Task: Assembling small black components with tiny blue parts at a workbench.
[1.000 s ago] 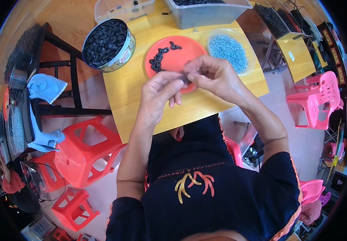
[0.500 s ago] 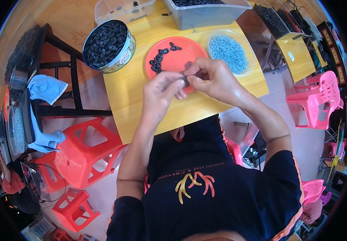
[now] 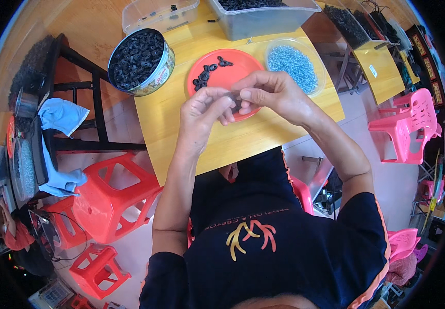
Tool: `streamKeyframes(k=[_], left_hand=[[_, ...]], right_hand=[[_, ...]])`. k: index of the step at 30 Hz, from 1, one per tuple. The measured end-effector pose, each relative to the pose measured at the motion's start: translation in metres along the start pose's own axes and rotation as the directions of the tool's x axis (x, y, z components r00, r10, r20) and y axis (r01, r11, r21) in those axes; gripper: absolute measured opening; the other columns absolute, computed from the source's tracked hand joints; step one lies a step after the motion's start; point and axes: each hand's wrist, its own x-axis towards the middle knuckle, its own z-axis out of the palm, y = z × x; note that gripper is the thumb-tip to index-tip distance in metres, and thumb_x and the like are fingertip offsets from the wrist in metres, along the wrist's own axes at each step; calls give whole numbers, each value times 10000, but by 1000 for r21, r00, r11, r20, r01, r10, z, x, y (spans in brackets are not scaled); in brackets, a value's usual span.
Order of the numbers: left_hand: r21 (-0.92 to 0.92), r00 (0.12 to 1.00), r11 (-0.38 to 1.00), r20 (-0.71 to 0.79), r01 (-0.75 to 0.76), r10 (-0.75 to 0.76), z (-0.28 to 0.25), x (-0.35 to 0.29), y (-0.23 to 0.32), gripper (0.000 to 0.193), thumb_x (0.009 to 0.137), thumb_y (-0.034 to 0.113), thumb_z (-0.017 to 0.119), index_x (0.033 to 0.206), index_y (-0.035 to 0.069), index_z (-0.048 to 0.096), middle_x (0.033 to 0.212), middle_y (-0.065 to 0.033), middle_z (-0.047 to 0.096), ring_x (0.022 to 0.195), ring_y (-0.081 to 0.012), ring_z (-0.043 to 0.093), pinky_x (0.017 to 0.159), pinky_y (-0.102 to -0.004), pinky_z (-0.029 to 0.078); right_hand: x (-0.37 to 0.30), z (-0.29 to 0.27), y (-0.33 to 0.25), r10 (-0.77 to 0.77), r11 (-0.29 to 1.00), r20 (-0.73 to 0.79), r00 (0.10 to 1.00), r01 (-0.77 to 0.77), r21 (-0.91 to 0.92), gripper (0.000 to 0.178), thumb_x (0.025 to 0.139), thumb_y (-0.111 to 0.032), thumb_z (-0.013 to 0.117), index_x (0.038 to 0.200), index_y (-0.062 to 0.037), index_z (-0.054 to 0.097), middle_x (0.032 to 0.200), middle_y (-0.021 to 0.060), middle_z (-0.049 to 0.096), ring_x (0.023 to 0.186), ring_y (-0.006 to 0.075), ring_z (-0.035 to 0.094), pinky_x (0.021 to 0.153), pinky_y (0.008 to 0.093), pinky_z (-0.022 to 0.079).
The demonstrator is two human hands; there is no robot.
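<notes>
Over the near edge of a red plate [image 3: 226, 72], my left hand [image 3: 204, 110] and my right hand [image 3: 271, 95] meet, fingers pinched on a small dark piece [image 3: 234, 100]. Fingers cover most of that piece, so its exact form cannot be made out. Several small black plastic parts [image 3: 201, 81] lie on the plate's left side, and another few [image 3: 224, 62] near its far rim. Right of the plate stands a clear round tub of pale blue beads [image 3: 292, 67], close to my right hand.
On the yellow table [image 3: 166, 129] stand a bucket of black parts [image 3: 137, 59], a shallow clear tray [image 3: 155, 19] and a larger clear bin [image 3: 269, 23]. Red stools [image 3: 112, 206] are at the left, a pink chair [image 3: 405, 126] at the right. Another person [image 3: 14, 232] is at far left.
My right fingers have shifted their hold, the thumb now lying across, and more of the dark piece shows between the hands. The things on the table stay in place.
</notes>
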Motion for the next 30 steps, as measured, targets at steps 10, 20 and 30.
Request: streamKeyframes(k=[10, 20, 30], left_hand=[[-189, 994, 979, 65, -75, 89, 0, 8, -17, 149, 883, 87, 628, 1027, 51, 635, 1248, -104, 554, 1163, -185, 501, 991, -353, 391], [215, 968, 952, 172, -216, 181, 1, 9, -12, 210, 854, 14, 632, 1063, 22, 618, 1293, -118, 500, 1163, -195, 511, 979, -343, 425], [636, 881, 633, 173, -441, 440, 25, -6, -12, 296, 812, 10, 659, 1098, -22, 589, 1066, -162, 619, 972, -284, 635, 815, -343, 515]], right_hand=[[1, 2, 30, 250, 783, 87, 964, -255, 568, 363, 932, -393, 560, 1018, -43, 605, 891, 48, 614, 742, 111, 584, 674, 321, 579], [-2, 11, 32, 300, 645, 251, 920, -389, 657, 395, 893, -449, 611, 1004, -69, 613, 837, -23, 573, 610, 41, 434, 501, 188, 375], [-7, 20, 51, 180, 594, 220, 959, -284, 753, 176, 911, -254, 643, 959, -87, 624, 709, -81, 458, 559, 13, 345, 492, 180, 305]])
